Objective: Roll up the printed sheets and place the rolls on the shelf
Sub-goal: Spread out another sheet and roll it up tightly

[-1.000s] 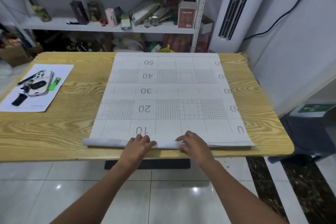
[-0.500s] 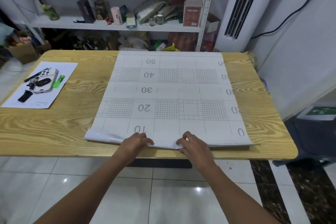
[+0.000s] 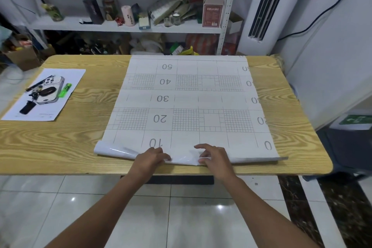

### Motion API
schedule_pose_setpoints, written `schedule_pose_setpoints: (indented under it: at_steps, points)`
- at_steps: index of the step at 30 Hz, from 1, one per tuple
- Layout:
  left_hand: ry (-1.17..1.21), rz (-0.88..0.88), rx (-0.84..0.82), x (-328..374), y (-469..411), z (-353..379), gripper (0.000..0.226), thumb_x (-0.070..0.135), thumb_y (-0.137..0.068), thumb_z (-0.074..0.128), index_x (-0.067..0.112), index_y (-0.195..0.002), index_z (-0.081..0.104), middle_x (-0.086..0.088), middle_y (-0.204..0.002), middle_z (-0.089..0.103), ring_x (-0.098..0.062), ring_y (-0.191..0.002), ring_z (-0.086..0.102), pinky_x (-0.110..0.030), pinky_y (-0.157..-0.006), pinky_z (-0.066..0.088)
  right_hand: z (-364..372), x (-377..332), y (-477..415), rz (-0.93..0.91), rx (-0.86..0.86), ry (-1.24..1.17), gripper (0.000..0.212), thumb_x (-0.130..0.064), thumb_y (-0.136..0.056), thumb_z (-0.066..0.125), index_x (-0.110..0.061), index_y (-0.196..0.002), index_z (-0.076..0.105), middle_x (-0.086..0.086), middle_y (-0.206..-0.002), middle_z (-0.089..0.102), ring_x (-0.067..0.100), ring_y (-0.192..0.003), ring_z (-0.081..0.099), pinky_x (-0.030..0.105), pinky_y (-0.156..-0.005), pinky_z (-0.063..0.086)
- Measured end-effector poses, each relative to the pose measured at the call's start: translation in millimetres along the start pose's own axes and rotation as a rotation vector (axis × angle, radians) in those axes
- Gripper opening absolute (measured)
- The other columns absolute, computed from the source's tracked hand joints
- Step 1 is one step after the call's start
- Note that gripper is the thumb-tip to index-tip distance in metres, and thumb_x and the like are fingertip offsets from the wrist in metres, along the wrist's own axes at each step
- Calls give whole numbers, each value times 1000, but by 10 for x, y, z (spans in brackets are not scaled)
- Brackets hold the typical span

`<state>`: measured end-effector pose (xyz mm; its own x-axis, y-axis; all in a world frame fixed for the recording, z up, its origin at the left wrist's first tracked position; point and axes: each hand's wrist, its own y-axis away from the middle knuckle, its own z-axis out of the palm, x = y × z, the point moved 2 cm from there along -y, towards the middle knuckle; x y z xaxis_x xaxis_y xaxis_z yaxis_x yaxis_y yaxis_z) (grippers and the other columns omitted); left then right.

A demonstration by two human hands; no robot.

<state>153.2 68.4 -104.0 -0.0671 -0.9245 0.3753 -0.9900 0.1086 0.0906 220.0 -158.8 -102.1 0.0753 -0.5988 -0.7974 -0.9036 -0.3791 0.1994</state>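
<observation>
Over the table (image 3: 60, 143), left hand (image 3: 150, 158) and right hand (image 3: 214, 157), arms outstretched, pinch the printed sheet (image 3: 187, 98) at its curled edge.

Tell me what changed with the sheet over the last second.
The tight curl along the near edge of the printed sheet has loosened into a wider, slack flap with its glossy back showing. The left hand and right hand stayed at the middle of that edge, pinching the flap. The rest of the sheet stayed flat on the table; the phone and green marker did not move.
</observation>
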Motion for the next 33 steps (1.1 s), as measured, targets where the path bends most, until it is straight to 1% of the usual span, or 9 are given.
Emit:
schedule_pose_setpoints:
  at_steps: [4,8,11,14,18,20,25,29,33]
  points:
    - [8,12,-8,9,2,-49,22,24,-93,50,29,-109,63,5,-99,59,-14,-94,51,-26,-60,41,21,-12,-12,3,-1,-6,69,3,-80,62,-65,-83,55,-4,-86,62,11,-97,60,29,-88,49]
    - [15,4,-26,15,19,-81,22,27,-93,48,30,-110,62,6,-100,58,-14,-95,51,-29,-64,45,34,-12,-3,-13,-3,119,56,-2,-83,58,-58,-84,55,-16,-82,57,19,-104,51,30,-93,37]
    - [2,13,-45,29,33,-89,23,29,-93,48,30,-111,61,6,-101,59,-13,-97,50,-28,-65,45,-12,-75,41,-74,-22,231,36,-12,-87,56,-44,-102,59,-14,-88,58,17,-106,43,29,-95,33]
    - [-5,13,-36,25,38,-112,23,27,-93,49,31,-111,61,6,-101,59,-14,-97,51,-29,-64,44,-55,-135,89,-273,-51,578,30,-25,-90,58,-29,-120,57,-5,-104,63,17,-103,49,29,-97,30]
    - [-10,22,-27,22,41,-154,27,17,-91,50,31,-111,61,7,-100,60,-15,-96,51,-28,-65,43,-18,-85,163,-384,7,799,48,-30,-61,85,-25,-105,66,-4,-88,65,18,-77,61,32,-73,50]
    - [-11,20,-28,13,21,-177,26,18,-92,48,31,-111,61,8,-102,60,-14,-98,51,-27,-65,41,-4,-68,175,-400,27,820,55,-30,-51,90,-24,-102,68,-3,-87,64,17,-70,61,30,-61,51]
    - [-23,-10,-112,-60,-26,-168,32,8,-91,46,30,-108,62,10,-109,62,-11,-103,56,-26,-71,41,-40,-77,176,-390,29,771,48,-19,-50,91,-24,-94,71,1,-90,61,17,-65,58,25,-50,46]
    - [4,-17,-131,-148,40,-141,35,7,-90,46,30,-114,58,11,-116,59,-5,-105,55,-13,-68,35,-91,-29,173,-404,52,732,40,-5,-55,85,-21,-89,71,0,-81,57,18,-55,52,24,-44,43]
    - [16,-4,-71,-107,120,-129,44,6,-88,46,32,-124,48,8,-115,56,-8,-106,52,-24,-76,44,-116,2,118,-467,31,679,35,0,-59,83,-17,-88,75,0,-72,61,20,-52,53,21,-44,41]
